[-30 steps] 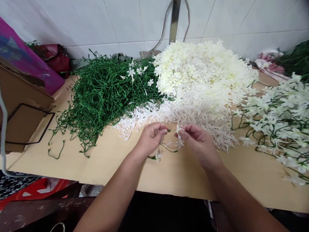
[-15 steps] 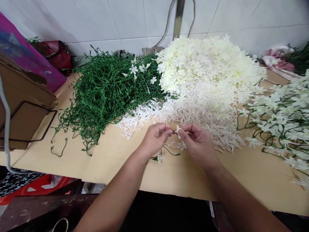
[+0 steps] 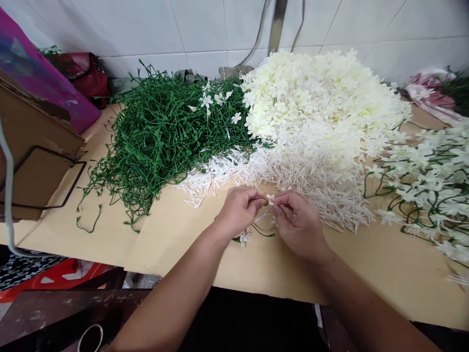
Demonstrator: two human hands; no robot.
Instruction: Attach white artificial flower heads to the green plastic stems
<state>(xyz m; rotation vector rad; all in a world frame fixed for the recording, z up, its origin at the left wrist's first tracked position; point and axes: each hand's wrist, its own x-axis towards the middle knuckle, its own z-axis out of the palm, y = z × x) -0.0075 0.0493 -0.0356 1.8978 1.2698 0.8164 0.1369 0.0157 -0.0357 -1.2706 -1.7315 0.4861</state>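
My left hand (image 3: pixel 240 210) pinches the tip of a thin green stem (image 3: pixel 256 231) that trails down onto the board, with small white blossoms on it. My right hand (image 3: pixel 298 222) pinches a small white flower (image 3: pixel 270 198) and holds it against that stem tip, so the fingertips of both hands meet. Just behind the hands lies a spread of thin white stamen pieces (image 3: pixel 278 171). Behind that rises a heap of cream flower heads (image 3: pixel 318 102). A tangle of bare green stems (image 3: pixel 161 132) lies at the back left.
Finished stems with white flowers (image 3: pixel 425 181) lie at the right. A brown cardboard box (image 3: pixel 29 151) with a black wire frame stands at the left, a purple bag (image 3: pixel 40 78) behind it. The tan board (image 3: pixel 366 274) ends at a front edge near me; a tiled wall (image 3: pixel 205 29) closes the back.
My hands have come together: the right hand has brought the white flower left until it meets the stem tip held by the left hand. The view has shifted slightly.
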